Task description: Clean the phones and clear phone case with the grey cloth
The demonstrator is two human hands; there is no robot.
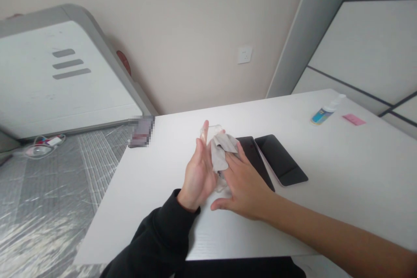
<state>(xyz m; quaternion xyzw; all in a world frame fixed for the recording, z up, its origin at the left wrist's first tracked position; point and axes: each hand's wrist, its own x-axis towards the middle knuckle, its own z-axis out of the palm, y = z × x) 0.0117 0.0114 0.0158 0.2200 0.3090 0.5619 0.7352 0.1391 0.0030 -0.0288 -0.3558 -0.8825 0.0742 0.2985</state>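
Note:
My left hand [198,173] holds a clear phone case [214,130] upright against its palm and fingers, at the middle of the desk. Most of the case is covered by my hands and a grey cloth [219,156]. The fingers of my right hand [246,182] press the bunched cloth against the inside of the case, with the thumb stretched out below. Just right of the hands lies a black-screened phone [257,160], partly hidden by my right hand. Beside it is a second phone [280,160] with a black screen and a pinkish edge.
The white desk [156,178] stands against the wall. A spray bottle [327,110] with a blue label lies towards the back right, near a pink packet [354,119]. A blurred-out item [141,131] sits at the far left corner. Plastic sheeting [65,191] covers the area left of the desk.

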